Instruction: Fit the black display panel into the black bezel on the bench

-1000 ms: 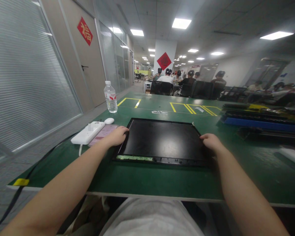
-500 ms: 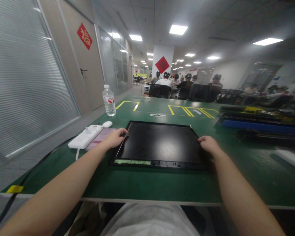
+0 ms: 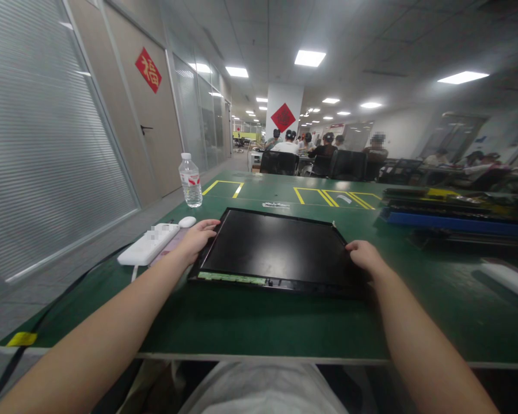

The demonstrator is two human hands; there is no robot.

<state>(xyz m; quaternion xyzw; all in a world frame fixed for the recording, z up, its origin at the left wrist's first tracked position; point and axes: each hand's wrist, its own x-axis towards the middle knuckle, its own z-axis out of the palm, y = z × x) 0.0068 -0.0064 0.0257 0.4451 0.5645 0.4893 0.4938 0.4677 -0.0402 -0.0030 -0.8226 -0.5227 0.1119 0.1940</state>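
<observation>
A black flat screen panel (image 3: 276,244) lies face up over the green table (image 3: 259,328), its left side a little raised. Along its near edge runs a green strip (image 3: 232,278). My left hand (image 3: 198,237) grips the panel's left edge, with the fingers on the frame's rim. At the right edge, my right hand (image 3: 365,256) is closed on the frame, thumb on top and the other fingers mostly hidden.
Left of the panel are a white power strip (image 3: 149,244), a white mouse (image 3: 187,221), a pinkish phone-like object (image 3: 167,252) and a water bottle (image 3: 190,181). Dark panels and a blue one (image 3: 449,222) are stacked at right. People sit beyond the table.
The panel's left side has risen slightly and the panel is now tilted, with my left hand moved a little left and up along with it. My right hand stays at the right edge.
</observation>
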